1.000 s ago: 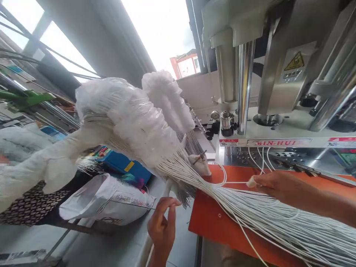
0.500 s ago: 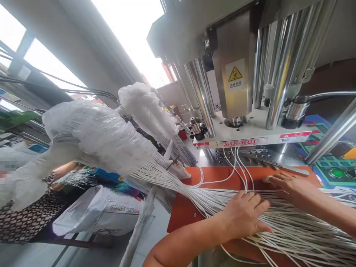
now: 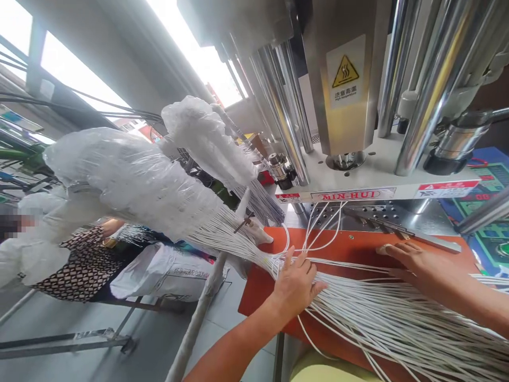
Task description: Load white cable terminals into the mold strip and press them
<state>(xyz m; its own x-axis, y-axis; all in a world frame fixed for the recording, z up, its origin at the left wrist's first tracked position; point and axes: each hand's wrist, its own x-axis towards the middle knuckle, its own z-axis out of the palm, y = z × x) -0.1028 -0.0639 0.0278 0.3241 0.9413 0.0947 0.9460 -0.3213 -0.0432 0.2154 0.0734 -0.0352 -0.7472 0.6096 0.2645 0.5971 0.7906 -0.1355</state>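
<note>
A thick bundle of thin white cables (image 3: 382,307) spreads across the orange-red work board (image 3: 258,292). My left hand (image 3: 296,281) rests on the narrower left part of the bundle, fingers stretched out and thumb apart. Beside its fingertips, several loose cable ends loop up under the front of the press (image 3: 350,195) marked MIN-HUI. At the right, my right hand (image 3: 413,262) lies over the bundle's upper edge with fingers extended and fingertips on the board; its thumb is largely hidden. A wrapped finger shows at its tip.
Plastic-wrapped cable bundles (image 3: 131,175) hang at the left, above a wrapped pole (image 3: 202,313). A metal bar (image 3: 429,239) lies along the board's back edge. The control panel (image 3: 493,223) stands right. Another person in patterned clothing (image 3: 87,265) sits near a white sack (image 3: 159,276).
My left hand has slid left along the bundle, and the looped cables by it have shifted left too. My right hand stays near the same spot on the board. The camera view has shifted slightly.
</note>
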